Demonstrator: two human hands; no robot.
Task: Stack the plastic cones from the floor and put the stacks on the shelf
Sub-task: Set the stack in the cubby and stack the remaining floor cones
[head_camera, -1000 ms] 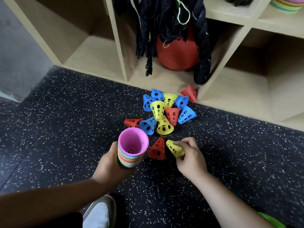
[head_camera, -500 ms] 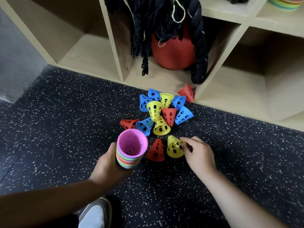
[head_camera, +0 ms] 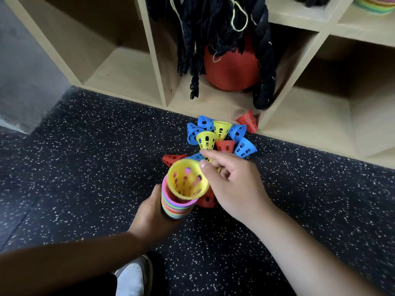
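– Left hand (head_camera: pixel 149 214) wraps the lower part of the stack (head_camera: pixel 177 207), fingers curled round it. Right hand (head_camera: pixel 233 184) pinches the rim of a yellow cone (head_camera: pixel 187 181) between thumb and forefinger. Both are grasping, neither is free.
– Where is that cone against the stack?
– Narrow end down inside the stack's pink top mouth, wide end up and tilted toward the camera. By the look of it, not seated: the rim stands proud and askew.
– Why hold the stack that way?
– Judgement: mouth up and leaning toward the right hand, so each cone drops in on a short reach. It is kept low over the floor (head_camera: pixel 85 167), near the loose cones (head_camera: pixel 215 137). Whether its base touches the floor cannot be told.
– Arm pose?
– Left forearm enters from lower left, right forearm from lower right. The right hand's other fingers curl loosely behind the pinch, above a red cone (head_camera: pixel 206 199) lying at the stack's foot.
– Work left?
– A heap of blue, yellow and red cones lies at the shelf (head_camera: pixel 128 77) edge, with a second red cone (head_camera: pixel 248 122) against the upright divider. Another striped stack (head_camera: pixel 372 5) sits on the upper shelf at top right. Shelving this one is not yet begun
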